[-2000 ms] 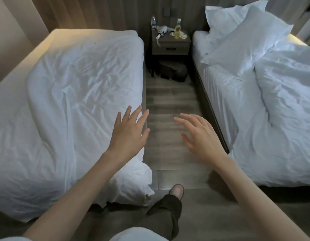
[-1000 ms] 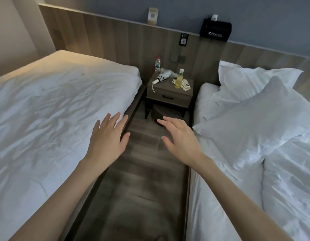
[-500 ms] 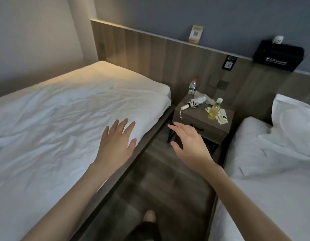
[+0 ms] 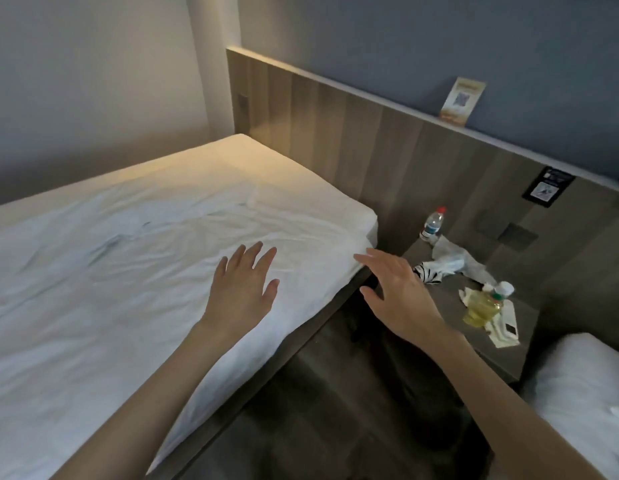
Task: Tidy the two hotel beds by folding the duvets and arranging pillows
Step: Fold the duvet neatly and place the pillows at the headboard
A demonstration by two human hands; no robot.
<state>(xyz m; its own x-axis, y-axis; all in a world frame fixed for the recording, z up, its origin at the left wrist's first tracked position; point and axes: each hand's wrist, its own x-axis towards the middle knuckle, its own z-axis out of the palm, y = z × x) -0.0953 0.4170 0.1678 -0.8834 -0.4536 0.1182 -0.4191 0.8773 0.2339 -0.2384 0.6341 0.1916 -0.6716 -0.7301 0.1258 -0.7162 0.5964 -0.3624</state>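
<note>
The left bed [image 4: 135, 258] fills the left of the view, covered by a wrinkled white sheet with no pillow on it. My left hand [image 4: 244, 289] hovers over its right edge near the head end, fingers spread, holding nothing. My right hand [image 4: 398, 294] reaches forward above the gap between the bed and the nightstand, open and empty. Only a white corner of the right bed [image 4: 585, 393] shows at the lower right. Its pillows and duvet are out of view.
A wooden nightstand [image 4: 453, 306] stands between the beds, carrying a water bottle [image 4: 433, 225], a yellow bottle [image 4: 485, 304], a folded umbrella [image 4: 431, 273] and papers. A wooden headboard panel [image 4: 370, 143] runs along the wall. Dark wood floor [image 4: 318, 410] lies between the beds.
The view has advanced up the aisle and turned left toward the head of the left bed. The right bed's pillows have left the view. Both hands stay open and empty.
</note>
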